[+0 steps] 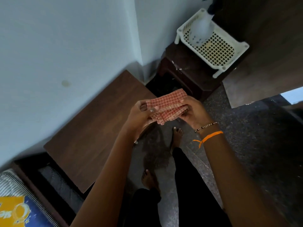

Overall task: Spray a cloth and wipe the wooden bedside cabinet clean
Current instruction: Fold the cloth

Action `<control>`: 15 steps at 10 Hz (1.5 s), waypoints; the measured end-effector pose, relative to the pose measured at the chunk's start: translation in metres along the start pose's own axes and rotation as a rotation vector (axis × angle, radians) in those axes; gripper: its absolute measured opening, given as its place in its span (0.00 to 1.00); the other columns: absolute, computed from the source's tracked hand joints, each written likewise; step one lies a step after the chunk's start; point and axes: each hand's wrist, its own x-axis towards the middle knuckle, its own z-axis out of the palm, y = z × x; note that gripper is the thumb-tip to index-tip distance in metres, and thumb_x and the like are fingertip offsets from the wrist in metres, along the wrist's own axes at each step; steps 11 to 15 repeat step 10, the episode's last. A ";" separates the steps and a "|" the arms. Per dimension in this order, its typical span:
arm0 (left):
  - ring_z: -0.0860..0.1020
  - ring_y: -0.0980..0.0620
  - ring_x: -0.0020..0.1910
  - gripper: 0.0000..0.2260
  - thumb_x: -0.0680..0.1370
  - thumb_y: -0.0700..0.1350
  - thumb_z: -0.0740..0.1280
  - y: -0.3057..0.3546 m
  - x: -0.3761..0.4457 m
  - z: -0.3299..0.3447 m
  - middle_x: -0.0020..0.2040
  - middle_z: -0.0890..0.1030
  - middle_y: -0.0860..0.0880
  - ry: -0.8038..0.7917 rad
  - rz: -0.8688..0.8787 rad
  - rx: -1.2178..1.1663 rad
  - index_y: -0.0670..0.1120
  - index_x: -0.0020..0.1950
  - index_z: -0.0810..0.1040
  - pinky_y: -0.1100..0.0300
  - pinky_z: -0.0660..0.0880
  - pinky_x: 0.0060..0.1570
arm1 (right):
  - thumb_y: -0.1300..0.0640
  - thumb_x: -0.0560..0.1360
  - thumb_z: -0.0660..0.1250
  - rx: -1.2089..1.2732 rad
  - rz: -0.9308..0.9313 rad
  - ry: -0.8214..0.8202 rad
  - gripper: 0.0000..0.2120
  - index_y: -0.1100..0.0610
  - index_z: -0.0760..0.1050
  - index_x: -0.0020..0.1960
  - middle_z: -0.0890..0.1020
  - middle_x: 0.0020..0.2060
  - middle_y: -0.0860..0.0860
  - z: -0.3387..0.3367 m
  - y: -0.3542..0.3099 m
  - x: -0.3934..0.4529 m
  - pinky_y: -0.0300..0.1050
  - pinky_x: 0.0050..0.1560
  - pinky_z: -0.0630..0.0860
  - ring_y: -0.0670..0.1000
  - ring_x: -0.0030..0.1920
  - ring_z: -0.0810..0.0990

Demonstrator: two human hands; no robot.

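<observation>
A folded red-and-white checked cloth (168, 104) is held in front of me, above the floor. My left hand (141, 115) grips its left end, thumb on top. My right hand (195, 112) holds the right end from below, fingers curled round the folds. The wooden bedside cabinet (91, 128) stands against the wall to the left of both hands, its brown top bare. A translucent white spray bottle (201, 28) stands in a white plastic basket (229, 63) at the upper right.
The basket sits on a dark wooden stool (183, 69) in the corner. A dark cupboard door (265, 46) rises at the right. A bed with striped and yellow-blue bedding (14, 208) is at the lower left. My bare feet stand on the speckled floor (246, 145).
</observation>
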 end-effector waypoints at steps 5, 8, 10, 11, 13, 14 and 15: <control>0.77 0.50 0.49 0.18 0.73 0.30 0.64 0.064 0.169 0.214 0.50 0.76 0.49 -0.024 0.151 0.173 0.47 0.57 0.65 0.51 0.77 0.49 | 0.70 0.75 0.58 -0.651 -0.372 0.367 0.15 0.65 0.69 0.61 0.73 0.47 0.55 -0.126 -0.172 0.161 0.34 0.37 0.69 0.51 0.46 0.71; 0.73 0.55 0.50 0.25 0.72 0.28 0.64 0.082 0.234 0.253 0.52 0.73 0.49 -0.098 0.190 0.425 0.38 0.68 0.63 0.69 0.73 0.44 | 0.72 0.73 0.58 -0.631 -0.384 0.416 0.17 0.64 0.72 0.60 0.77 0.48 0.51 -0.158 -0.206 0.244 0.28 0.40 0.72 0.41 0.42 0.74; 0.75 0.48 0.59 0.18 0.76 0.35 0.62 0.084 0.253 0.257 0.63 0.76 0.43 -0.128 0.198 0.682 0.41 0.66 0.72 0.64 0.70 0.51 | 0.65 0.78 0.58 -0.700 -0.265 0.315 0.21 0.60 0.66 0.70 0.73 0.66 0.56 -0.173 -0.198 0.273 0.46 0.67 0.71 0.51 0.64 0.72; 0.75 0.48 0.59 0.18 0.76 0.35 0.62 0.084 0.253 0.257 0.63 0.76 0.43 -0.128 0.198 0.682 0.41 0.66 0.72 0.64 0.70 0.51 | 0.65 0.78 0.58 -0.700 -0.265 0.315 0.21 0.60 0.66 0.70 0.73 0.66 0.56 -0.173 -0.198 0.273 0.46 0.67 0.71 0.51 0.64 0.72; 0.75 0.48 0.59 0.18 0.76 0.35 0.62 0.084 0.253 0.257 0.63 0.76 0.43 -0.128 0.198 0.682 0.41 0.66 0.72 0.64 0.70 0.51 | 0.65 0.78 0.58 -0.700 -0.265 0.315 0.21 0.60 0.66 0.70 0.73 0.66 0.56 -0.173 -0.198 0.273 0.46 0.67 0.71 0.51 0.64 0.72; 0.75 0.48 0.59 0.18 0.76 0.35 0.62 0.084 0.253 0.257 0.63 0.76 0.43 -0.128 0.198 0.682 0.41 0.66 0.72 0.64 0.70 0.51 | 0.65 0.78 0.58 -0.700 -0.265 0.315 0.21 0.60 0.66 0.70 0.73 0.66 0.56 -0.173 -0.198 0.273 0.46 0.67 0.71 0.51 0.64 0.72; 0.75 0.48 0.59 0.18 0.76 0.35 0.62 0.084 0.253 0.257 0.63 0.76 0.43 -0.128 0.198 0.682 0.41 0.66 0.72 0.64 0.70 0.51 | 0.65 0.78 0.58 -0.700 -0.265 0.315 0.21 0.60 0.66 0.70 0.73 0.66 0.56 -0.173 -0.198 0.273 0.46 0.67 0.71 0.51 0.64 0.72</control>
